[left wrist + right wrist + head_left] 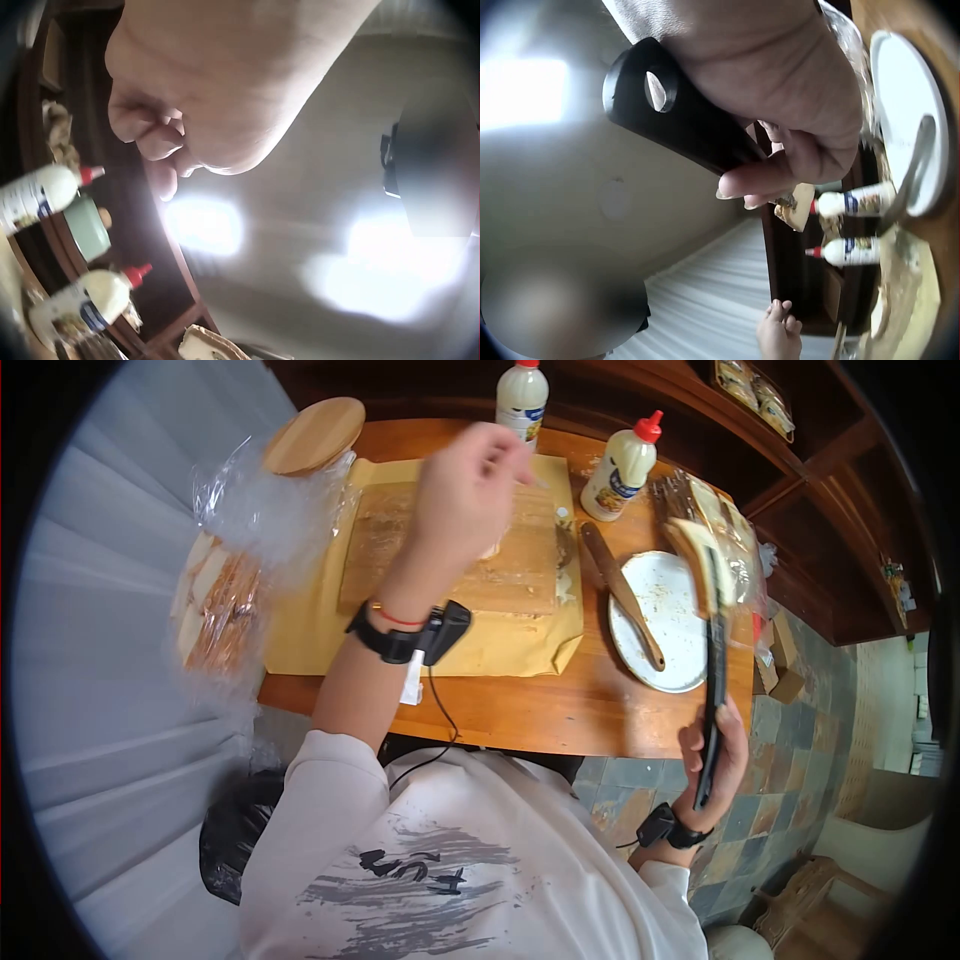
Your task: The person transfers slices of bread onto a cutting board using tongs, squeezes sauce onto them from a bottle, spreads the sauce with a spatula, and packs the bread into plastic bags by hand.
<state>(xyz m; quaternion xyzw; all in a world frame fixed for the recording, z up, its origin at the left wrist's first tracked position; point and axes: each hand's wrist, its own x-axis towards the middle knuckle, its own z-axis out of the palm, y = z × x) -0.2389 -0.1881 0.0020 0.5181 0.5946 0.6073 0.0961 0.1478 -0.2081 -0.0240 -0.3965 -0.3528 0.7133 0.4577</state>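
Observation:
My right hand (728,745) grips the black handle (694,112) of a long utensil, held upright at the table's right edge. At its far end is a slice of bread (693,560), above the white plate (665,590); the bread hides how the utensil's tip is shaped. My left hand (472,485) is raised over the wooden cutting board (400,550), its fingers loosely curled with nothing seen in them. The left wrist view shows these fingers (159,141) bent toward the palm. A wooden spatula (622,585) lies across the plate's left rim.
Two white squeeze bottles with red caps, one at the back (522,405) and one further right (618,475), stand beyond the board. Bagged bread (220,605) sits left; more wrapped bread (720,515) lies at the back right. A round wooden board (315,435) is back left. Yellow paper (480,650) underlies the board.

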